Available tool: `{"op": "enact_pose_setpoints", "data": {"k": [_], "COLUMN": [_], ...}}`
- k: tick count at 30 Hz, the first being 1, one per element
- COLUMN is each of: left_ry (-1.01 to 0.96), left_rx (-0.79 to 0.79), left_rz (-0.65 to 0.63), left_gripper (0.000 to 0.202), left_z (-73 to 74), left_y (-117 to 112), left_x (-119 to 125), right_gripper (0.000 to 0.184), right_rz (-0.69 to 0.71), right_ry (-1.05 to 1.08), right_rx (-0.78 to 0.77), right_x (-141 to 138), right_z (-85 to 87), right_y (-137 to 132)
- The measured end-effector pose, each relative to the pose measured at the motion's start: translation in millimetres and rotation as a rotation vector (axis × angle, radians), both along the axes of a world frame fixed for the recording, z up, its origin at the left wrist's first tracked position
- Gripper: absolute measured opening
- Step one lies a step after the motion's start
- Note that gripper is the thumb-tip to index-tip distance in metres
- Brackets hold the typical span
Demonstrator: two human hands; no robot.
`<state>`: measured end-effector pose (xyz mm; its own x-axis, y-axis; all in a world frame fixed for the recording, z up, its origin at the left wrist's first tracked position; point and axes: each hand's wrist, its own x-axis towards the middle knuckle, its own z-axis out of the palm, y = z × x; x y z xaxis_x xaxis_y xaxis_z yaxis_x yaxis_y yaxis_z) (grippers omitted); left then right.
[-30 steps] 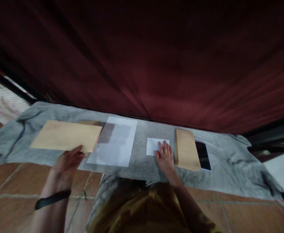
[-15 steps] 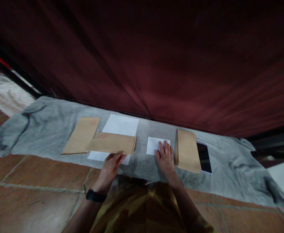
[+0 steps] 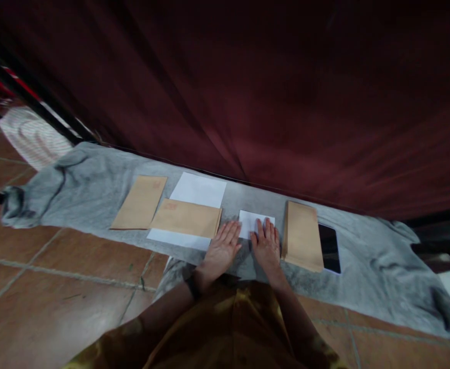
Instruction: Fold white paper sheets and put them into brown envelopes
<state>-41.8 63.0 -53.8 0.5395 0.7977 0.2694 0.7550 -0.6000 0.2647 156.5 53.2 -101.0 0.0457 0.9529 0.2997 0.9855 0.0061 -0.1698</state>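
My right hand (image 3: 266, 249) lies flat, fingers spread, over the lower right of a small white paper (image 3: 248, 219). My left hand (image 3: 222, 247) is stretched out with nothing in it, its fingertips by the paper's left edge; whether they touch it I cannot tell. Left of that hand, a few brown envelopes (image 3: 186, 217) lie crosswise on a larger white sheet (image 3: 199, 188). Farther left is another brown envelope pile (image 3: 139, 202). Just right of my right hand stands a thicker stack of brown envelopes (image 3: 303, 234).
A dark-screened phone (image 3: 329, 249) lies beside the right stack, partly under it. Everything rests on a grey cloth (image 3: 370, 266) over a narrow surface. A dark red curtain (image 3: 225, 102) hangs along the far edge. Tiled floor (image 3: 75, 287) shows in front.
My left hand has let go of the crosswise envelopes and moved right to the small white paper, fingers now flat. My right hand stays on the paper. The view has shifted slightly.
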Motion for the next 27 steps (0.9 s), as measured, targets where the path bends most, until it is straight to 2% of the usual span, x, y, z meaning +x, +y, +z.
{"op": "enact_pose_setpoints", "data": {"k": [3,5,12,16,21,24,27], "left_ry": [0.160,0.200,0.174,0.191,0.216,0.237,0.219], "left_rx": [0.035,0.024,-0.004,-0.002,0.010,-0.005,-0.028], "left_rz": [-0.151,-0.169,-0.180,-0.173,-0.210,-0.203,-0.190], "left_gripper": [0.060,0.063,0.067,0.071,0.076,0.075,0.073], "left_z": [-10.4,-16.2,-22.5,-22.8,-25.6,-27.6,-27.6], "left_y": [12,17,18,12,4,3,1], "left_x": [27,34,30,29,26,27,29], "right_gripper": [0.056,0.056,0.054,0.048,0.049,0.049,0.049], "right_rz": [0.015,0.024,0.010,0.015,0.234,0.341,0.347], "right_ry": [-0.015,-0.019,0.028,0.159,0.355,0.279,0.185], "right_rx": [-0.011,-0.025,-0.038,-0.016,-0.073,-0.135,-0.153], "right_x": [2,3,5,10,-1,-12,-15], "right_z": [0.1,-0.4,-0.2,6.0,13.1,13.9,13.2], "right_y": [0,0,0,9,25,27,27]}}
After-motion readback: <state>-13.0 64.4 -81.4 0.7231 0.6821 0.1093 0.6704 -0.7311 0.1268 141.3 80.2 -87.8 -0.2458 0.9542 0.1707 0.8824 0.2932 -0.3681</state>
